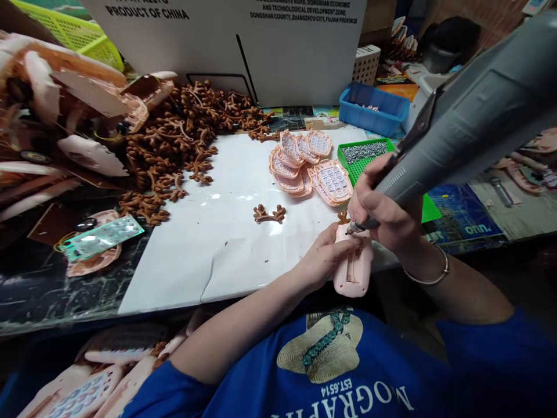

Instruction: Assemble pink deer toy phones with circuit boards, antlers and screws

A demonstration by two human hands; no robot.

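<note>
My left hand [321, 255] is closed around a pale pink plastic toy phone [353, 283], its back with the open battery slot facing up. A brown antler piece [343, 217] sticks out of the toy's far end. My right hand [383, 212] grips a grey electric screwdriver [461, 122], which slants down from the upper right. Its tip meets the toy's back near the antler end, by a corner hole. On the white sheet to the left lies a loose brown antler piece [269, 215]. Beyond the toy are several pink keypad parts [333, 183] in a loose pile.
A green tray [359, 168] of small screws stands behind my right hand, with a blue bin [373, 110] further back. Brown antler pieces [183, 128] and pink shells [87, 87] heap up at left. A large carton [226, 52] closes off the back. Finished-looking toys [91, 389] lie below the table edge.
</note>
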